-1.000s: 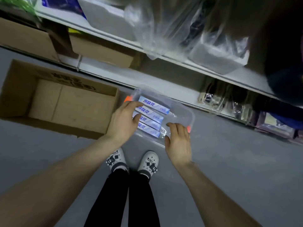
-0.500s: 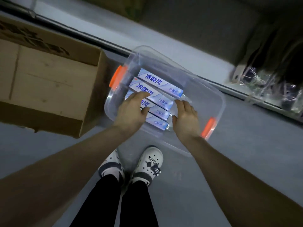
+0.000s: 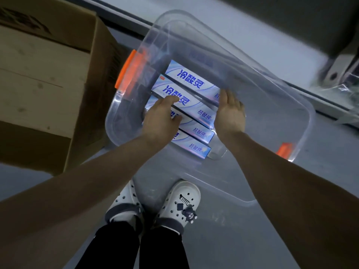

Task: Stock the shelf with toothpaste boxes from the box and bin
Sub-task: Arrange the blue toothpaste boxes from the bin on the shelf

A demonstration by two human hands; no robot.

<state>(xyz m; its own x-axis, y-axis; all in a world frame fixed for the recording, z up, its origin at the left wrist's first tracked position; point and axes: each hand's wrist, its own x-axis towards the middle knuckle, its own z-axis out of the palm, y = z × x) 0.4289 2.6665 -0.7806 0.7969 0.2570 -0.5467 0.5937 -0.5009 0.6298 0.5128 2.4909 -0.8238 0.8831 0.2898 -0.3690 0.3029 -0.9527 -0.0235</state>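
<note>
A clear plastic bin point(image 3: 287, 105) with orange handles stands on the grey floor. Several white-and-blue toothpaste boxes point(image 3: 194, 79) lie side by side in its left half. My left hand point(image 3: 161, 117) lies on top of the middle boxes, fingers stretched over them. My right hand point(image 3: 230, 111) presses its straight fingers against the right ends of the boxes. Both hands are inside the bin. An open cardboard box point(image 3: 44, 70) stands just left of the bin; what shows of its inside is bare.
The pale base of the shelf unit point(image 3: 262, 41) runs along the far side of the bin. Plastic-wrapped goods point(image 3: 342, 84) sit at the right edge. My feet in white clogs point(image 3: 182, 202) stand just before the bin on the grey floor.
My head has dropped closer to the bin. Both hands have gone down into it, the left onto the tops of the boxes, the right against their ends.
</note>
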